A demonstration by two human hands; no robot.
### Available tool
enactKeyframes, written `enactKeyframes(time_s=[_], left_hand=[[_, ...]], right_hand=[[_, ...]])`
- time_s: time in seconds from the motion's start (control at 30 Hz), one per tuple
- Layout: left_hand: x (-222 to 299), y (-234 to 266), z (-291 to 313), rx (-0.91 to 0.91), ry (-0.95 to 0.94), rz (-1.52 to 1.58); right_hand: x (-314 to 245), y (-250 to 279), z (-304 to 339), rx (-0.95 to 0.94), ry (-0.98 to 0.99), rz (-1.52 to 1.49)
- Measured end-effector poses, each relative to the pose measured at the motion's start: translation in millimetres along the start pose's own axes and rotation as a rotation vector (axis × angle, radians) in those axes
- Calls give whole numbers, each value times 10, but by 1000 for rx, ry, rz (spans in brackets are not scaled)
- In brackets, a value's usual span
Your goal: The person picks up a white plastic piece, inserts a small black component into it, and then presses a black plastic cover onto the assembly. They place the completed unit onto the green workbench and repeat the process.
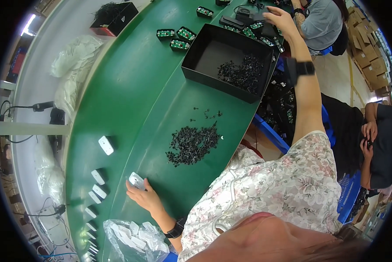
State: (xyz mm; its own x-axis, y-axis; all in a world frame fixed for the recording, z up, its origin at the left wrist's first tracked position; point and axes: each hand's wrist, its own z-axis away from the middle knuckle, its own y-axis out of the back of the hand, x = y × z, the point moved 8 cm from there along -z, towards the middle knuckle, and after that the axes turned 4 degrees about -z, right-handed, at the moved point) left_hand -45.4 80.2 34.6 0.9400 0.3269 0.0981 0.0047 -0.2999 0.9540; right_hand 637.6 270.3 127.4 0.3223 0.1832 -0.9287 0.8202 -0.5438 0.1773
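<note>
At the lower left, my left hand (144, 197) grips a small white plastic cover (136, 180) between thumb and fingers, low over the green table (117, 96). My right arm reaches to the far upper right. There my right hand (280, 21) hovers beside black housings (231, 22), its fingers stretched apart with nothing visible in them. Several green circuit boards (249, 33) lie among those housings. A pile of tiny black parts (194, 144) is heaped between my arms, and a black box (218, 83) beyond it holds more of them.
White covers (99, 191) stand in a row along the left, above a clear bag (113, 231) of white pieces. Black housings with boards (180, 44) sit past the box. A blue crate (270, 133) of parts is by the table edge. Co-workers (320, 26) sit at the right.
</note>
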Motion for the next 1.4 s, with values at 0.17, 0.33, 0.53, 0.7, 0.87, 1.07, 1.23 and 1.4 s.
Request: enactKeyframes(time_s=[0.17,0.33,0.53,0.7,0.87,1.07,1.23,1.4], left_hand=[[-95,4,103,56,-144,210],[271,-145,-1,68,-306,408],[446,-162,-136,-31,-243,653],[210,-13,-49,10,-90,825],[324,-8,12,-1,-256,682],[332,1,38,23,-336,550],[401,61,77,23,-352,421],[505,92,100,141,-352,348]], right_hand=[[-1192,-1601,1406,-529,165,-124],[-1274,-2845,2447,-1006,357,-56],[-1231,-3692,3044,-1146,561,-61],[-1271,-4002,3381,-1282,597,-141],[-1226,-4052,3517,-1302,652,-20],[-1272,-4020,3586,-1289,738,43],[-1295,-3970,3629,-1236,807,112],[-1301,-4016,3570,-1291,778,134]])
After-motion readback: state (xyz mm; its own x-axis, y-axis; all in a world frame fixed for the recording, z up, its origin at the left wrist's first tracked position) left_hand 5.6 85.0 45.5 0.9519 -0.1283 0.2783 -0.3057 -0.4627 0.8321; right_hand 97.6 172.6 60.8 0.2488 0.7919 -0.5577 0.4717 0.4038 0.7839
